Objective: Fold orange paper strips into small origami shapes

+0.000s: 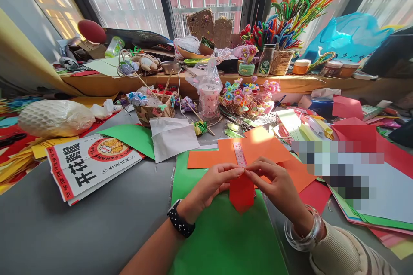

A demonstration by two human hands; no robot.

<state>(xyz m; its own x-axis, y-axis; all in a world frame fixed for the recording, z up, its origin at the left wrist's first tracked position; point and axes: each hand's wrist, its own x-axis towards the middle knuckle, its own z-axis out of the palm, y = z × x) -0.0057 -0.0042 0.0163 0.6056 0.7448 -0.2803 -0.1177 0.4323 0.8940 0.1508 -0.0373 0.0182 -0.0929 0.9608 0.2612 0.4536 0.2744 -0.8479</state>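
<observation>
Between both hands hangs a small piece of red paper, its lower end cut or folded to a point. My left hand pinches its top edge from the left. My right hand pinches the same edge from the right, so the fingertips nearly meet. Just beyond the fingers lie orange paper sheets and a pink patterned strip. Under the hands is a green mat or sheet. The fingers hide the top of the red paper.
A printed paper bag lies left, near white paper. Stacked coloured sheets are at right. Behind stand a cup in a plastic bag, crocheted flowers and a crowded window ledge with pipe cleaners.
</observation>
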